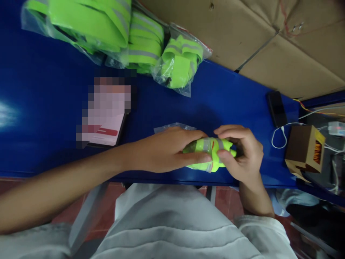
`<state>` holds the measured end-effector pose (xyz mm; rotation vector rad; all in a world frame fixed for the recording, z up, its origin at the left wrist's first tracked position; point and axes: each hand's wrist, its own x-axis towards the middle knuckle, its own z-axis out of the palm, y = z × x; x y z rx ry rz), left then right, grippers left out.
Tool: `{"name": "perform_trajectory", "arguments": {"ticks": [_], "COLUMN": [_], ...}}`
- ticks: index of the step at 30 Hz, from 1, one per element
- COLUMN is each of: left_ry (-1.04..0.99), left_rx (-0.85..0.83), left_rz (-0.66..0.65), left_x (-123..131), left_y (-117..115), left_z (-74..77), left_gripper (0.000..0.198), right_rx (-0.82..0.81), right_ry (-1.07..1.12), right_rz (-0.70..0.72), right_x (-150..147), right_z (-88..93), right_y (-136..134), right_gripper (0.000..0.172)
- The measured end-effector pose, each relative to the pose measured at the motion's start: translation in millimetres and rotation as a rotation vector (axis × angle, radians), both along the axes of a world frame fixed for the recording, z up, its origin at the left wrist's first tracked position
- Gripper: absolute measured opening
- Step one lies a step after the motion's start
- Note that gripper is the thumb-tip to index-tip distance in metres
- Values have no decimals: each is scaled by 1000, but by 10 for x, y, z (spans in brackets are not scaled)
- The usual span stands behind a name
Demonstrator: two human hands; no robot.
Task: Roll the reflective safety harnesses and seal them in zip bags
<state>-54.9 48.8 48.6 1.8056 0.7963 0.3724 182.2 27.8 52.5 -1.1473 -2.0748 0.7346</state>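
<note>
A folded bundle of neon-yellow reflective strap (212,154) with grey stripes is between my two hands, low over the table's front edge. My left hand (172,149) grips its left end, where clear plastic covers part of it. Thumb and fingers of my right hand (241,151) close round the right end. A dark bit sticks out beside the right palm. Behind my left hand lies a flap of clear plastic bag (175,126). How far the bag reaches over the bundle is partly hidden by my fingers.
Several bagged neon straps (180,64) stand along the back of the blue table (151,104). A lit tablet or phone (107,115) lies left. Brown wrapped packages (256,36) rise behind. At right are a black phone (277,108), white cable and small cardboard box (299,149).
</note>
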Motion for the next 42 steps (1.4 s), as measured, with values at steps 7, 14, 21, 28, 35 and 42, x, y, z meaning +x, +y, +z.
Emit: {"name": "perform_trajectory", "arguments": {"ticks": [7,14,21,28,35,42], "left_ry": [10,-19,-46,-59,-98,-35], "left_rx": [-23,-80,-42,5,-63,-255], "left_rz": [-18,-95,0,73,161,127], "left_x": [-45,-104,-30,11,17,-31], "left_y": [69,126,99,8,-54,43], "left_z": [-85,-88,-140,-104,-4,23], "left_gripper": [35,45,46,51,51,58], "right_rx": [-201,23,242,315,148,-147], "right_ry": [-51,-55,-31,-36,-7,-60], "right_rz": [104,184,74,-37,57,130], "right_x": [142,149,133,36,84,30], "right_z": [24,32,-84,-144,-7,-88], "right_y": [76,130,85,-49,-118,-79], "right_gripper": [39,26,37,60,81,106]}}
